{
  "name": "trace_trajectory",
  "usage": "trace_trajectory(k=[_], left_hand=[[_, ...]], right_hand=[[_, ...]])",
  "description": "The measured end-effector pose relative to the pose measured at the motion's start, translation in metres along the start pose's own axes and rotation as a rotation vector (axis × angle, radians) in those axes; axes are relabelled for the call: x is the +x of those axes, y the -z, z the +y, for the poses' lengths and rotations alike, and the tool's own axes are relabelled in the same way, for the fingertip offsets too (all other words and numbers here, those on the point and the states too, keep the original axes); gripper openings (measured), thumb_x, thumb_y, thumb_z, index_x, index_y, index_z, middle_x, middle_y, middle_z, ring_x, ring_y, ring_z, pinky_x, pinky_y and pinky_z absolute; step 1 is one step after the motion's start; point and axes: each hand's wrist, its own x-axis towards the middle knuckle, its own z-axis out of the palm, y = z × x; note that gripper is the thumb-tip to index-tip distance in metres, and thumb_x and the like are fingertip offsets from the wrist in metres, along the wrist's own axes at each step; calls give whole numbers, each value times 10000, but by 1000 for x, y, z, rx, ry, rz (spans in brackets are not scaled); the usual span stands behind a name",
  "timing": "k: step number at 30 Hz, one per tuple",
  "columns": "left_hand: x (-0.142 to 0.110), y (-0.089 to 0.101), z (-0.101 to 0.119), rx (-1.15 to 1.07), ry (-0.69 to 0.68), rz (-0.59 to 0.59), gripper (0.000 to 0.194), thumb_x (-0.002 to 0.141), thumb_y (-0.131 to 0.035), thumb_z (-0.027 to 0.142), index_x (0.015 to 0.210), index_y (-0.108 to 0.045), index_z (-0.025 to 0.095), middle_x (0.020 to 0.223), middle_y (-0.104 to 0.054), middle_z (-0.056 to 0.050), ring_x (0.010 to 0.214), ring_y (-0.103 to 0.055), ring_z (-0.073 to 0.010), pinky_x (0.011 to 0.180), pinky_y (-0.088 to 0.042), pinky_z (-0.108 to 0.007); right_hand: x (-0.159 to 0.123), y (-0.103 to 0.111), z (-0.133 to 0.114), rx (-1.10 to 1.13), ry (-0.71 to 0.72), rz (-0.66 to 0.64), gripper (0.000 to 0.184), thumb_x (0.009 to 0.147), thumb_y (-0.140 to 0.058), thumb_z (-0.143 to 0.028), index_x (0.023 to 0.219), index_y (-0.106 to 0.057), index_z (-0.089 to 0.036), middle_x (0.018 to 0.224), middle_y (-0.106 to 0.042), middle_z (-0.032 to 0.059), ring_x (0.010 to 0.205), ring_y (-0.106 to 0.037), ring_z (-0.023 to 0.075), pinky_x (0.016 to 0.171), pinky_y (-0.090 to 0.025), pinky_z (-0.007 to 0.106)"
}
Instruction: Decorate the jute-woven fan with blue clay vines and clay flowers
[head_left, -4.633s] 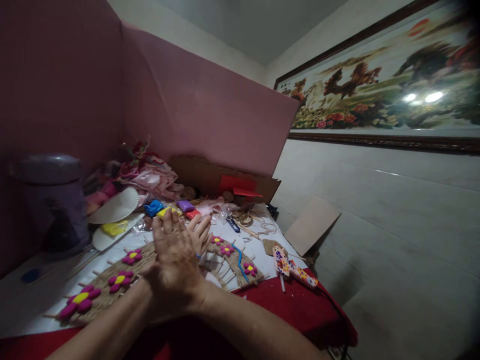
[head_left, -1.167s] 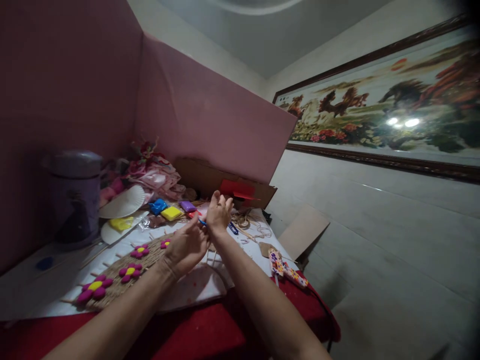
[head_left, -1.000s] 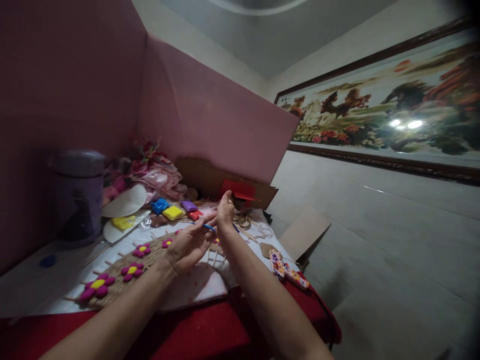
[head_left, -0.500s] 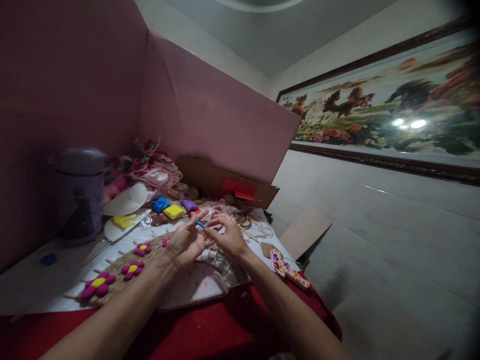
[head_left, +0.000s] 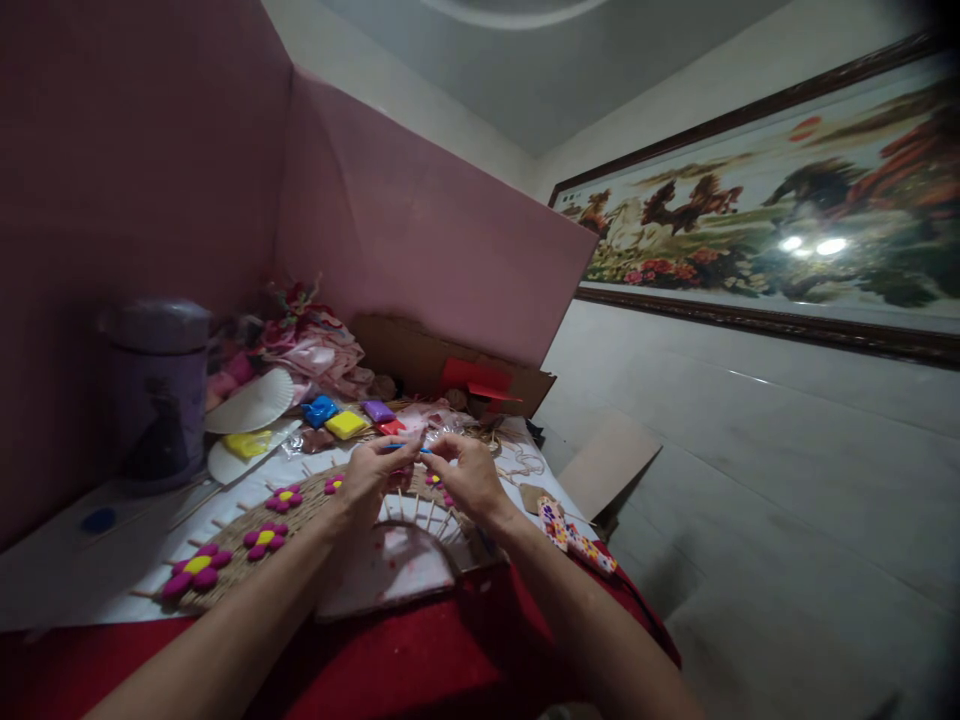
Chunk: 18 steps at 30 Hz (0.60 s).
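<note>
Head view: my left fingers (head_left: 385,457) and right fingers (head_left: 451,444) pinch a thin blue strand (head_left: 425,451) above the woven arch (head_left: 307,508), likely to keep it straight between them.

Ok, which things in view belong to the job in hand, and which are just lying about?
Seemingly in the job:
- thin blue strip, held by left hand and right hand
- woven arch
- blue packet, by colour

Probably just about:
- purple canister
- horse picture
- leaning board
</note>
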Motion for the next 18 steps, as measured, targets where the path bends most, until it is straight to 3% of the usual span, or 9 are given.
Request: trace_trajectory(k=[3,8,14,18], left_hand=[[1,0,-2,66,-39,3,291,505,-837,289,627,-659,95,498,-576,5,406,-466,-68,412,-381,-201],[1,0,-4,96,-68,-14,277,522,-831,289,611,-656,93,433,-566,-4,358,-469,-75,362,-344,-186],[0,-2,-2,20,115,-80,369,649,-745,433,665,-626,84,602,-674,-101,417,-576,-117,379,-439,-199],[1,0,-4,-3,109,-72,232,645,-770,260,698,-633,80,621,-685,-98,437,-591,-119,394,-459,-195]], right_hand=[[-1,0,4,36,-14,-16,89,754,-629,-272,702,-654,-205,665,-671,2,629,-609,153,599,-465,259],[-2,-1,11,198,7,-39,59,744,-613,-241,755,-646,-193,692,-673,2,650,-618,149,613,-486,258],[-2,7,12,214,-5,-10,61,733,-606,-227,717,-641,-180,672,-664,9,640,-619,149,620,-490,261],[-5,10,10,263,-20,-32,37,719,-608,-196,717,-643,-183,670,-665,8,630,-628,151,634,-505,274]])
